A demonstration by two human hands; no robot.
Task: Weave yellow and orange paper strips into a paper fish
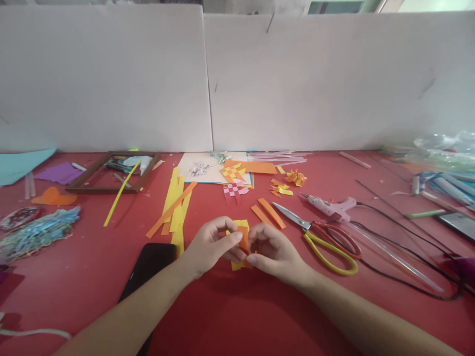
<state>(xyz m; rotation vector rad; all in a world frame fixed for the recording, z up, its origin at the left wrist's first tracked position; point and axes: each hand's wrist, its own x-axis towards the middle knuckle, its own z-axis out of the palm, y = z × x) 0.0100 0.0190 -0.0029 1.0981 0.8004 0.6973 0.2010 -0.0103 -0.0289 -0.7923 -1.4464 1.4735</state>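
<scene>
My left hand [213, 244] pinches a folded orange paper strip [244, 238] between thumb and fingers, low in the middle of the view. My right hand [276, 252] is curled at the strip's right side, its thumb and fingertips on the lower edge. Behind and below the orange strip show yellow paper strips [236, 266], partly covered by my fingers. How the orange and yellow pieces join is hidden. Two loose orange strips [271, 212] lie just beyond my right hand. Long yellow strips [178, 202] and an orange strip [170, 210] lie beyond my left hand.
Red-and-yellow-handled scissors [330, 247] and a pink glue gun [332, 207] with its cord lie right. A black phone [150, 264] is under my left forearm. Woven paper fish [234, 190] lie ahead. A brown frame [104, 189] stands left; white boards [297, 84] close the back.
</scene>
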